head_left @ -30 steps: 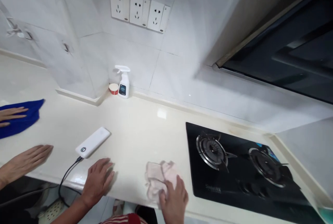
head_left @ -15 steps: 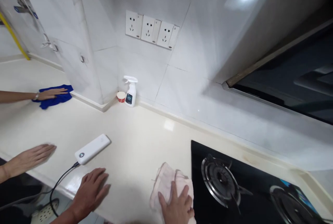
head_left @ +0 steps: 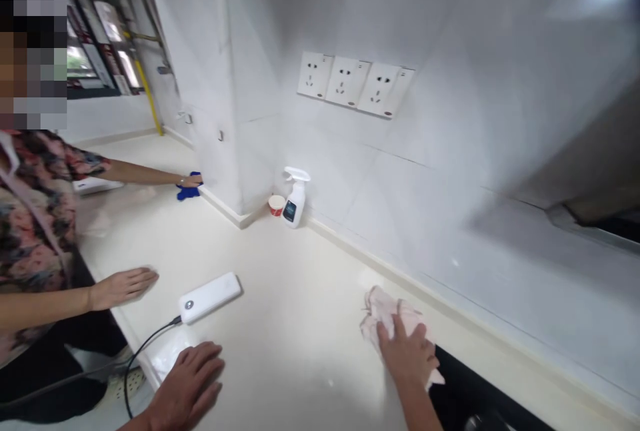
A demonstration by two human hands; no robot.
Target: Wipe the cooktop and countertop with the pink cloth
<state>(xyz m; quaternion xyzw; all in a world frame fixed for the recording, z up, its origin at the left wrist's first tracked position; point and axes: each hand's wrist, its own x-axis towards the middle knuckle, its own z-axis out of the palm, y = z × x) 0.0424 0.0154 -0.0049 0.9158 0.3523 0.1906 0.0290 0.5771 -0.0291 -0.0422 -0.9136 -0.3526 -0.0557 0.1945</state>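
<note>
My right hand (head_left: 407,351) presses down on a pale pink cloth (head_left: 387,304), fingers bent and spread over it. The cloth lies crumpled on the cream countertop (head_left: 295,324) near the wall, partly over the corner of the black gas hob (head_left: 465,377). My left hand (head_left: 190,377) rests on the counter near its front edge, fingers stretched out and holding nothing. Just beyond it lies a white power bank (head_left: 210,297) with a black cable (head_left: 145,344) plugged in. My palm hides part of the pink cloth.
A co-worker at the left has one hand (head_left: 123,286) flat on the counter and the other (head_left: 191,181) on a blue cloth (head_left: 188,192). A white spray bottle (head_left: 294,204) and a small red-and-white tub (head_left: 276,205) stand in the corner, below wall sockets (head_left: 356,84).
My right hand has slid the pink cloth away from me, towards the wall and the hob's back corner. The view has swung left, showing the co-worker's body. My left hand stays on the counter.
</note>
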